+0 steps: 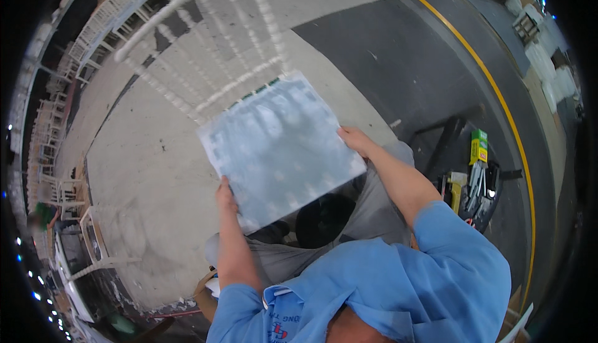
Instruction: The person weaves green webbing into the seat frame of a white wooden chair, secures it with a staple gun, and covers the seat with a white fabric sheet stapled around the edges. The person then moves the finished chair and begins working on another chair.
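A white chair (pixel 283 143) with a flat, pale, square seat is in front of my lap. Its seat surface looks glossy and bluish-white, with blurred patches of light. Beyond the seat rises the chair's back of turned white spindles (pixel 233 22), tilted away to the far left. Thin dark green strips show where seat and back meet. My left hand (pixel 227 196) grips the seat's left edge, and my right hand (pixel 356 141) grips its right edge. The fingers of both hands are partly hidden at the rim. The chair's legs are out of sight.
On my right, a dark stool (pixel 458 209) carries hand tools (pixel 478 187) and a green-yellow box (pixel 478 147). Rows of white chairs (pixel 99 34) line the far left. A chair frame (pixel 96 246) is at the left, near another person (pixel 45 215). A yellow line (pixel 483 66) curves along the floor.
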The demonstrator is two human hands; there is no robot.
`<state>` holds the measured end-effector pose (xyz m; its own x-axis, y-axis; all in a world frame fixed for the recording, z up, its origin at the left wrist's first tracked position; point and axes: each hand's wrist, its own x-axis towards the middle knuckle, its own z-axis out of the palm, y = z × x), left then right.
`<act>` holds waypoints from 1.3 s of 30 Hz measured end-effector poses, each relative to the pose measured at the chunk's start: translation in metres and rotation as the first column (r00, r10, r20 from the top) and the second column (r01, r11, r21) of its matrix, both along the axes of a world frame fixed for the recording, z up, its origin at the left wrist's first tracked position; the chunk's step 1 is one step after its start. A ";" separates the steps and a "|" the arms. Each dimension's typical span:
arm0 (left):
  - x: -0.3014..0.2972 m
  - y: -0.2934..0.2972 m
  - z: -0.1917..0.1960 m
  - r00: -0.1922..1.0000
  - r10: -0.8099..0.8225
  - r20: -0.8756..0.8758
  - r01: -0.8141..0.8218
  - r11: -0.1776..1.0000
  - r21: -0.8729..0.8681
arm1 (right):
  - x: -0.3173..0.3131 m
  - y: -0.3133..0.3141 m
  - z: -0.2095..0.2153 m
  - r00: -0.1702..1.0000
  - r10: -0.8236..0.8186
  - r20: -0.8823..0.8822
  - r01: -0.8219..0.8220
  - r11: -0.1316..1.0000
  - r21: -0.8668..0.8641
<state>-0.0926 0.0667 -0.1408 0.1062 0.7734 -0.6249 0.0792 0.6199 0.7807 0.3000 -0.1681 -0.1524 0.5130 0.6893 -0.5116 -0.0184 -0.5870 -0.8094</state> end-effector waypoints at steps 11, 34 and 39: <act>0.042 -0.008 0.020 0.634 0.314 -0.707 0.381 0.669 0.639 | 0.019 0.019 0.012 0.973 0.044 -0.227 -0.049 0.999 -0.017; 0.242 -0.199 0.004 0.301 -0.289 -0.909 0.922 -0.157 0.355 | 0.033 -0.414 0.083 0.728 -0.369 0.578 0.640 0.668 -0.379; 0.241 -0.197 0.004 0.337 -0.288 -0.897 0.918 -0.114 0.381 | 0.043 -0.406 0.091 0.773 -0.547 0.321 0.634 0.680 -0.368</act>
<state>0.1486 -0.1299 -0.1372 0.8776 0.4757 0.0585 0.4302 -0.8357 0.3414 0.3430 -0.5744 -0.0618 0.8420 -0.0613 -0.5359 -0.3727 -0.7843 -0.4959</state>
